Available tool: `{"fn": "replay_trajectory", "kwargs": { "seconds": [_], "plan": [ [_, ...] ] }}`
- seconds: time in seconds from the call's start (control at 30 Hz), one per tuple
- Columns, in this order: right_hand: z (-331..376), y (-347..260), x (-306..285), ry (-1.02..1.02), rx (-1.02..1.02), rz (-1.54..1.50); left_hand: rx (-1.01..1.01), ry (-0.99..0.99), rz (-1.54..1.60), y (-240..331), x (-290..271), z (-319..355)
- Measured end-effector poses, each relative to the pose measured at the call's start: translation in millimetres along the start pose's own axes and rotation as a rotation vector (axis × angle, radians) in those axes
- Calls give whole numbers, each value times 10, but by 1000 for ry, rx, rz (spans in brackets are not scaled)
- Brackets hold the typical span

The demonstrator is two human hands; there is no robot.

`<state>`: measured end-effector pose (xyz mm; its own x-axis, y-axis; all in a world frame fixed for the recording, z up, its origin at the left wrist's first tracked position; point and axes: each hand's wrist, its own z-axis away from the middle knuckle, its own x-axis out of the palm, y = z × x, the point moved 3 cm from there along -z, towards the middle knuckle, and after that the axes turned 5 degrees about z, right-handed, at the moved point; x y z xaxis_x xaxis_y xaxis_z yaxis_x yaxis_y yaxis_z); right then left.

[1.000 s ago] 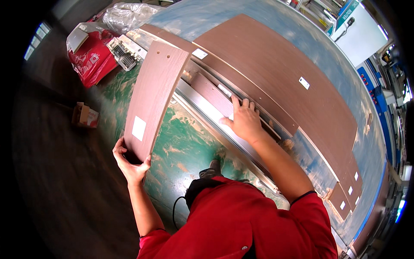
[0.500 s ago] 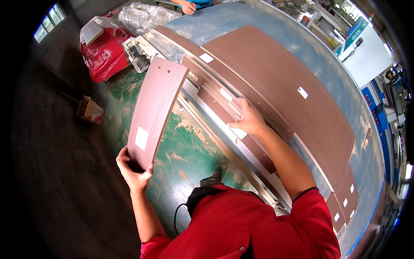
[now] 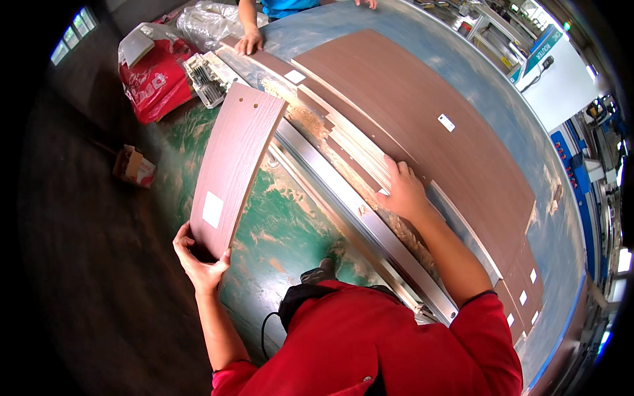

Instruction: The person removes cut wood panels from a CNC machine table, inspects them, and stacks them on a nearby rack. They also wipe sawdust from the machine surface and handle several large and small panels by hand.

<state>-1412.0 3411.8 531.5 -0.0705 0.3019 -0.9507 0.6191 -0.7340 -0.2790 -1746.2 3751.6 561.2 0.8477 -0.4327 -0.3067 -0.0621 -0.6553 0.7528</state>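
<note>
A long wood-grain board [image 3: 231, 158] stands tilted at my left, with a white label low on its face and two round holes near its top end. My left hand [image 3: 201, 261] is closed around its lower end, fingers on one edge and thumb on the other. My right hand [image 3: 406, 191] is closed over the edges of some narrow brown panels [image 3: 360, 155] on the table, its thumb on their near side. Their pale cut edges face me. Beyond them lies a large brown sheet [image 3: 422, 105] with white labels.
A metal rail [image 3: 343, 188] runs along the table's near edge, with sawdust [image 3: 307, 119] beside it. Another person's hand [image 3: 249, 41] rests on a brown board's far end. A red-wrapped stack [image 3: 155, 82] and a cardboard box [image 3: 135, 166] stand on the left; a white machine [image 3: 561, 86] stands at right.
My right hand has pushed the narrow panels away from the rail, baring sawdust. The large sheet sits slightly further left in view. The other person's hand has come down onto the board's end.
</note>
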Motion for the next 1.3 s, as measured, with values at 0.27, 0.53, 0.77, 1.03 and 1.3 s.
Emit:
{"fn": "replay_trajectory", "kwargs": {
  "seconds": [0.27, 0.53, 0.77, 1.03, 1.3],
  "plan": [
    [320, -23, -395, 79, -40, -211, 31, -26, -75, 172, -48, 9],
    [728, 472, -1150, -206, 170, -1052, -12, -14, 104, 102, 48, 119],
    [1316, 861, -1175, -183, 567, -1294, -46, -92, 280, 168, 299, 120],
    [1586, 760, -1265, -146, 572, -1341, -28, -190, 497, 160, 586, 117],
    [2073, 909, -1445, 164, 675, -1162, -80, -219, 654, 169, 848, 10]
  ]
}}
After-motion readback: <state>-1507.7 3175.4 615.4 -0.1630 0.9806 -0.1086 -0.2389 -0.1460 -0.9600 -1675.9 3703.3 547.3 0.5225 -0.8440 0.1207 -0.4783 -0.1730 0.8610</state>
